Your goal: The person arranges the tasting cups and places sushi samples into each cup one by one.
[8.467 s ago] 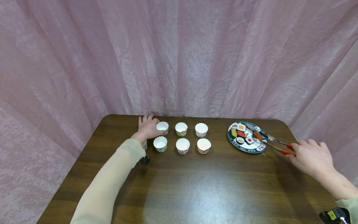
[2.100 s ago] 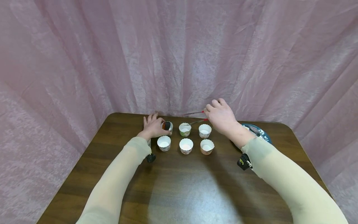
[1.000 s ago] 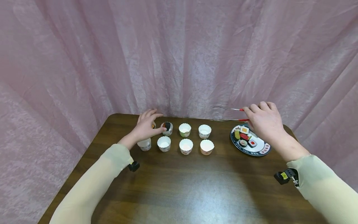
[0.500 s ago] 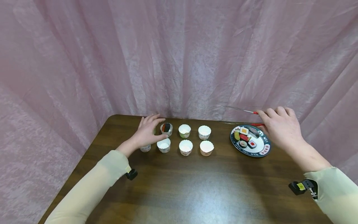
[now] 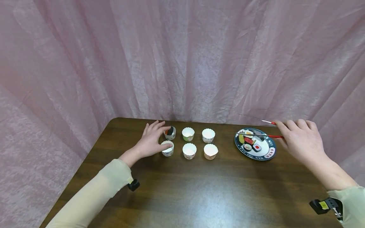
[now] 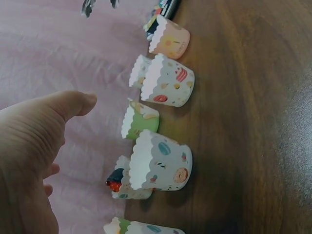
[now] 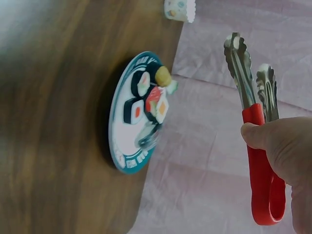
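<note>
My right hand [image 5: 303, 139] holds metal tongs with red handles [image 7: 258, 146]. Their tips stand apart above the plate, with nothing between them. On the oval plate [image 5: 269, 153], white with a dark patterned rim, lie several toy sushi pieces [image 7: 136, 111]. My left hand [image 5: 149, 142] is spread over the left end of two rows of paper cups, thumb beside the front cup [image 5: 168, 152]; in the left wrist view the thumb is apart from that cup [image 6: 165, 163]. A black-and-orange sushi piece [image 6: 115, 180] sits in the cup [image 5: 170, 137] behind it.
Further right stand more scalloped paper cups, among them a green one [image 5: 188, 135] and a peach one [image 5: 210, 152]. Another cup [image 6: 146, 228] with something coloured in it shows at the left wrist view's bottom edge. A pink curtain [image 5: 182, 63] hangs behind the brown table [image 5: 182, 190].
The orange-topped sushi has gone from the plate into a back-row cup. My right hand has swung back rightward with the tongs. The left hand has let go of that cup and moved nearer.
</note>
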`<state>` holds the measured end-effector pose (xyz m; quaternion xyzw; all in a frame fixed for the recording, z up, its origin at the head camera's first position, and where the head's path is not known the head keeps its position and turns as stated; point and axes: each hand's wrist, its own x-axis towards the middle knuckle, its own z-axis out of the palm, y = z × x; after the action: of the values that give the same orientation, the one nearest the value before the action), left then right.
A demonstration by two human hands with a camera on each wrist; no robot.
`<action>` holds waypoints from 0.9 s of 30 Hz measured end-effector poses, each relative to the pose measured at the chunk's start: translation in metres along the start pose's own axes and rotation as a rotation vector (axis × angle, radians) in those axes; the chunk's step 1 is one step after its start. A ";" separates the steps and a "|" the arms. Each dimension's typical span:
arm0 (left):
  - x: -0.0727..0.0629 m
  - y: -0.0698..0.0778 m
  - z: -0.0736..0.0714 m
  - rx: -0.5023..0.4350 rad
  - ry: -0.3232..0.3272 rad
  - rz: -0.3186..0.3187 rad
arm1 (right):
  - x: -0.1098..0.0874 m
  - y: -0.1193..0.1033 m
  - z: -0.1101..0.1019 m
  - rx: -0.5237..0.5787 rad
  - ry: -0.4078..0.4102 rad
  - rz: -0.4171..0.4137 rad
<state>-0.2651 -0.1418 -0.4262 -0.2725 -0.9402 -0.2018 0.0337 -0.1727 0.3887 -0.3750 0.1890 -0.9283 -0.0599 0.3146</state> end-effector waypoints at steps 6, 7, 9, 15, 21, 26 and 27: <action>-0.002 0.005 0.003 0.022 0.005 0.019 | -0.021 0.003 0.000 0.015 -0.022 0.021; -0.001 0.006 0.003 0.029 0.007 0.022 | -0.025 0.003 0.000 0.017 -0.024 0.025; 0.001 0.006 0.004 0.040 0.012 0.023 | -0.033 0.005 0.000 0.020 -0.036 0.037; 0.010 0.007 0.009 0.064 0.011 0.007 | -0.057 0.010 -0.001 0.019 -0.092 0.079; 0.021 0.010 0.014 0.102 -0.020 0.005 | -0.076 0.017 0.002 0.012 -0.104 0.096; 0.032 0.011 0.018 0.085 -0.028 -0.002 | -0.086 0.021 0.004 0.009 -0.116 0.108; 0.034 0.011 0.019 0.081 -0.027 -0.005 | -0.087 0.022 0.005 0.008 -0.120 0.108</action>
<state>-0.2874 -0.1090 -0.4339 -0.2712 -0.9486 -0.1600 0.0315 -0.1193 0.4425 -0.4227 0.1358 -0.9545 -0.0503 0.2605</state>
